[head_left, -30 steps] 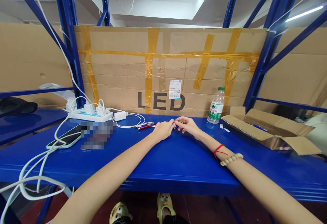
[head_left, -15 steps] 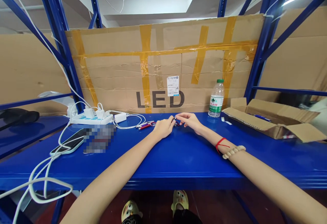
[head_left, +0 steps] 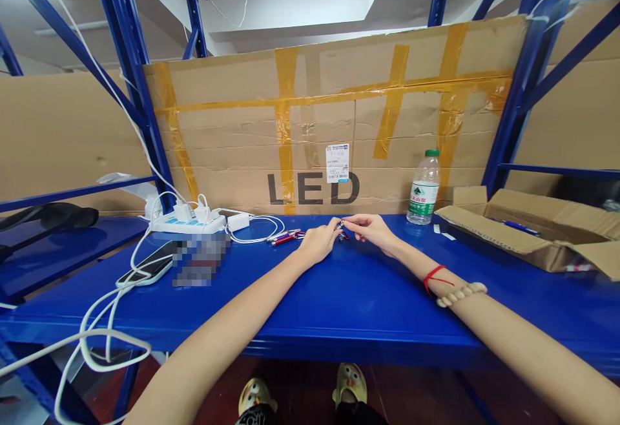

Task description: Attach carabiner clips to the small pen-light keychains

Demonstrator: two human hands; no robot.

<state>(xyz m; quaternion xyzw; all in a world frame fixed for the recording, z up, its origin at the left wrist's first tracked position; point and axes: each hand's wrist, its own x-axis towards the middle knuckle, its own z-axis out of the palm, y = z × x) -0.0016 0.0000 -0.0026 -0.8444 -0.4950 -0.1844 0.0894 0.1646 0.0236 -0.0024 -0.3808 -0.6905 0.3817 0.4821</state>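
Over the blue shelf top (head_left: 310, 302), my two hands meet fingertip to fingertip. My left hand (head_left: 317, 245) is closed, its thumb and fingers pinching a small dark, shiny piece (head_left: 340, 225) whose kind I cannot make out. My right hand (head_left: 374, 232) pinches at the right end of that piece, thumb against forefinger. Most of the piece is hidden by the fingers. Red and purple pens (head_left: 285, 238) lie just left of my left hand. Under my fingertips some small dark and red bits show, too small to name.
A water bottle (head_left: 423, 189) and an open cardboard box (head_left: 513, 244) with a blue pen stand at right. Left are a power strip (head_left: 188, 223), a white adapter (head_left: 238, 221), a phone (head_left: 150, 263) and looping white cables. Behind rises a taped cardboard panel (head_left: 232, 141).
The whole view has shifted slightly, so everything sits further right in the picture. My hands stay together around the small dark piece, with only slight finger movement.
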